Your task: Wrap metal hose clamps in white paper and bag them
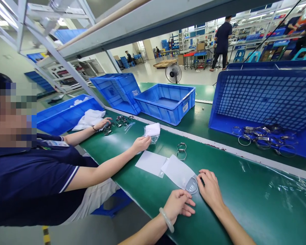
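Observation:
My left hand (179, 202) and my right hand (209, 188) rest on the green belt (234, 204), fingers curled on a clear plastic bag (180, 172) that holds a white card and a metal ring at its near end (192, 185). Each hand pinches one side of the bag's near end. A second white bag (151, 162) lies just left of it. Two loose metal clamp rings (181, 150) lie beyond the bags.
A co-worker on the left holds a small bag (152, 132) with one hand and touches a pile of clamps (118, 121) with the other. Blue bins (165, 102) stand behind; a tilted blue crate (265, 102) holds several clamps (265, 136). Loose clear film (285, 187) lies at right.

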`<state>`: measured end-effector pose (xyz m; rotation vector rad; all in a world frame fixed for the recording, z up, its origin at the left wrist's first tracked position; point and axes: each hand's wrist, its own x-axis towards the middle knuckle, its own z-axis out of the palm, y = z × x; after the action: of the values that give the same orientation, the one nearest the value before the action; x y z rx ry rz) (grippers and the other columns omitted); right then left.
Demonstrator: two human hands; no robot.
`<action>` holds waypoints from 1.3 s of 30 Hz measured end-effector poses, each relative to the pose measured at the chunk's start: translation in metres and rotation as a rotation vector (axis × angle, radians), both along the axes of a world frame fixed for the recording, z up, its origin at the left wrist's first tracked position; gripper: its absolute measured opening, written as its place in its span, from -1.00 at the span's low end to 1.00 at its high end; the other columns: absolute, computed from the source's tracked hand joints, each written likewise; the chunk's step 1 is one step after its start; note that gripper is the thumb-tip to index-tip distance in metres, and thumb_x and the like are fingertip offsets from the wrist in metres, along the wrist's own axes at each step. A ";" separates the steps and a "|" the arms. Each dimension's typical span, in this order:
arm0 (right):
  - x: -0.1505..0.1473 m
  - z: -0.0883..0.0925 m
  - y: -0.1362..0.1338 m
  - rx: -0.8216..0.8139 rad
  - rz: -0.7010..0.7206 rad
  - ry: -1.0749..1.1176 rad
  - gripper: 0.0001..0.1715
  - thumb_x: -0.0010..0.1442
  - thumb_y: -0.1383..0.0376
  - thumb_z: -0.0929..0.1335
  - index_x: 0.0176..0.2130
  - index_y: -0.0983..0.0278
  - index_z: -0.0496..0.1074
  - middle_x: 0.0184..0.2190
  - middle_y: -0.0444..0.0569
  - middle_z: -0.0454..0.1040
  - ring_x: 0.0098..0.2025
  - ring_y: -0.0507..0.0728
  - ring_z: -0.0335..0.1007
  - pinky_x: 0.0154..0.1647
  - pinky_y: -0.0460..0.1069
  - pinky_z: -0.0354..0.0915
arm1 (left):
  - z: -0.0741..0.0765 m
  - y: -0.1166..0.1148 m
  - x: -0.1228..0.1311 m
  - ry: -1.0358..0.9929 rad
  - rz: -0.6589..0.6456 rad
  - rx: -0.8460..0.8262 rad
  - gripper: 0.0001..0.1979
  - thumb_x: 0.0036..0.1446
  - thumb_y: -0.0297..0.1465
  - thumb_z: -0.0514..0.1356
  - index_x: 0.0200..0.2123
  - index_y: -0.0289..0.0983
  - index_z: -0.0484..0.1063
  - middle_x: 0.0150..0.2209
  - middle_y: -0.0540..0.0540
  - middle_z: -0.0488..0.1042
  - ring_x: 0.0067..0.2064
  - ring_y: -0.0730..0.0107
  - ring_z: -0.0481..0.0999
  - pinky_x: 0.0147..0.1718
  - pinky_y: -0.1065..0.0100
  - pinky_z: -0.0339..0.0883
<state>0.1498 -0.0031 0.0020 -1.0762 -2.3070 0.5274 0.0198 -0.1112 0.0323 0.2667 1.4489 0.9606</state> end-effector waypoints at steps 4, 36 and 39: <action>0.002 0.001 -0.005 -0.029 -0.001 0.043 -0.77 0.29 0.28 0.21 -0.39 0.23 0.33 -0.21 0.01 0.43 -0.15 0.18 0.32 -0.14 0.10 0.26 | 0.004 -0.002 -0.001 -0.016 0.002 0.008 -0.59 -0.16 -0.15 0.28 -0.37 -0.37 0.34 -0.46 -0.17 0.53 -0.57 0.37 0.53 -0.66 0.51 0.30; 0.005 0.001 -0.008 -0.085 0.021 0.060 -0.71 0.29 0.19 0.21 -0.43 0.22 0.30 -0.23 0.02 0.44 -0.17 0.19 0.31 -0.10 0.11 0.21 | 0.008 0.004 0.000 -0.007 0.095 -0.088 -0.79 -0.08 -0.35 0.28 -0.41 -0.39 0.40 -0.49 -0.12 0.52 -0.54 0.40 0.54 -0.67 0.53 0.29; 0.005 0.002 -0.008 -0.096 0.021 0.074 -0.71 0.29 0.20 0.20 -0.44 0.22 0.29 -0.23 0.02 0.44 -0.17 0.19 0.31 -0.11 0.10 0.21 | 0.009 0.003 -0.002 -0.014 0.094 -0.066 -0.77 -0.14 -0.34 0.27 -0.41 -0.37 0.38 -0.51 -0.11 0.52 -0.53 0.38 0.54 -0.70 0.55 0.23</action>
<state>0.1550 -0.0109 0.0040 -1.0599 -2.2509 0.6803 0.0179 -0.1087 0.0409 0.1444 1.4883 0.9863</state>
